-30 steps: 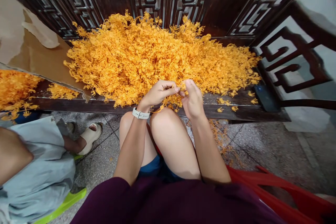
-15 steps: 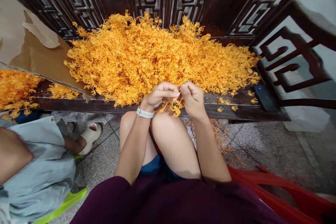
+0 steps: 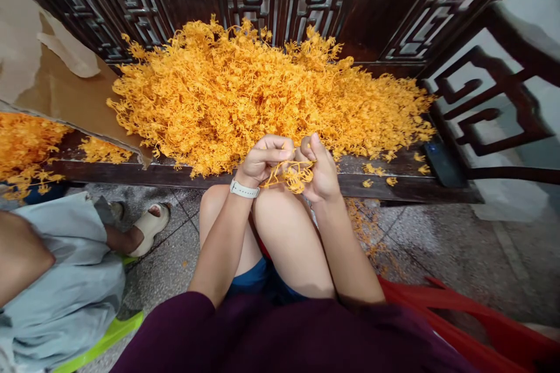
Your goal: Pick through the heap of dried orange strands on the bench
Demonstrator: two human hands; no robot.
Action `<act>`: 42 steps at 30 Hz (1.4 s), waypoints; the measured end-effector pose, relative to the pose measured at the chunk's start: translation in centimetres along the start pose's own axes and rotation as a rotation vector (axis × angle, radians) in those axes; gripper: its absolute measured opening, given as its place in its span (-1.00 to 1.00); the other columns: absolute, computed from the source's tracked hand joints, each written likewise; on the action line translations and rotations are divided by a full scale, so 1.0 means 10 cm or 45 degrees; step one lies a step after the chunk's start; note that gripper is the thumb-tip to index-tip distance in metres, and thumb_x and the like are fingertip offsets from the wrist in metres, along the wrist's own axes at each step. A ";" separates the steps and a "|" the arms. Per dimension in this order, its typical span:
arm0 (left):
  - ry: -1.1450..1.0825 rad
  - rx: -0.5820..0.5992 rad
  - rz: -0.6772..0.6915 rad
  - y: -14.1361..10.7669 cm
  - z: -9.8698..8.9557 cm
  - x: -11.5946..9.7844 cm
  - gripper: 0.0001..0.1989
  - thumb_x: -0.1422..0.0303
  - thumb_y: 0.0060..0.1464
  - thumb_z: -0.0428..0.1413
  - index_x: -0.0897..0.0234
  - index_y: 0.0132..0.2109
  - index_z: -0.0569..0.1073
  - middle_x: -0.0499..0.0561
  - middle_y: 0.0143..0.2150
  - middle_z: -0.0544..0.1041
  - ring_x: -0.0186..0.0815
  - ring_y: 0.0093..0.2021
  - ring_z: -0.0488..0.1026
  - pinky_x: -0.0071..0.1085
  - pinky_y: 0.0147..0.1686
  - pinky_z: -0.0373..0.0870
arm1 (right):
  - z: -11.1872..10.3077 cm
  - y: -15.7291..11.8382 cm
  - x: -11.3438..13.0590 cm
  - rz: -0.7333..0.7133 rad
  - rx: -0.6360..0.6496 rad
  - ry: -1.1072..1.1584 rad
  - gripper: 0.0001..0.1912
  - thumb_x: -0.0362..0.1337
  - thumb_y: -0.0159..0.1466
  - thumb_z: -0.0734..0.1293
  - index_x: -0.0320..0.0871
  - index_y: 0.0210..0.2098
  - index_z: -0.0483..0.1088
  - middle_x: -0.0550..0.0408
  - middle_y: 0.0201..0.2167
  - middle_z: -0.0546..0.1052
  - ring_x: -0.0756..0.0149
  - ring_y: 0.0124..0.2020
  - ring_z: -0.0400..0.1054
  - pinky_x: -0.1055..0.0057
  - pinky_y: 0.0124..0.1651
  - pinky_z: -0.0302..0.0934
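Note:
Both hands are close together above the knees, at the front edge of the bench. My left hand [image 3: 268, 158], with a pale watch band at its wrist, is closed on a small orange stringy piece [image 3: 294, 176]. My right hand [image 3: 321, 170] is closed too, its thumb raised, with strands of the same piece against its fingers. Behind them a large heap of orange stringy pieces [image 3: 245, 93] covers much of the dark wooden bench [image 3: 210, 183]. The fingertips partly hide what is between them.
A cardboard sheet [image 3: 96, 105] leans at the left, beside more orange pieces [image 3: 26, 145]. A dark phone-like object [image 3: 444, 163] lies at the bench's right end. Another person's leg and sandal [image 3: 151, 227] are at the left. A red plastic chair [image 3: 464, 315] stands at the lower right.
My right hand has turned and its thumb has lifted. The orange piece between the hands shows more and is spread slightly to the right. My left hand has barely moved.

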State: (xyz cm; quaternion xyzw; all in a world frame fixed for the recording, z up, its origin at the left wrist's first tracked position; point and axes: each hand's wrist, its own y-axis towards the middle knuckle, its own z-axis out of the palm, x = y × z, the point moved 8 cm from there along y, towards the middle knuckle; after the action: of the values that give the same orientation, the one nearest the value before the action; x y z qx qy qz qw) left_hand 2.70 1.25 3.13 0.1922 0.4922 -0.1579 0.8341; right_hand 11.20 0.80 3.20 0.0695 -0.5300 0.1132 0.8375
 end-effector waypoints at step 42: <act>-0.193 -0.346 0.338 -0.09 -0.25 -0.27 -0.31 -0.15 -0.18 0.41 0.21 -0.54 0.16 -0.23 -0.69 -0.09 -0.52 -0.68 -0.12 -0.52 -0.72 -0.08 | -0.15 0.02 0.20 -0.089 0.118 0.831 -0.71 -0.16 0.29 0.52 -0.04 -0.40 0.35 0.25 -0.56 0.04 0.38 -0.56 -0.21 0.51 -0.67 -0.04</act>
State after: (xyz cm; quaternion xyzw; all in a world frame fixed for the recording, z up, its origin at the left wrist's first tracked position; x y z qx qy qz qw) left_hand -0.89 1.89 4.23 0.1286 0.4152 0.0072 0.9005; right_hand 13.32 1.60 4.40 0.0858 -0.2253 0.1248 0.9624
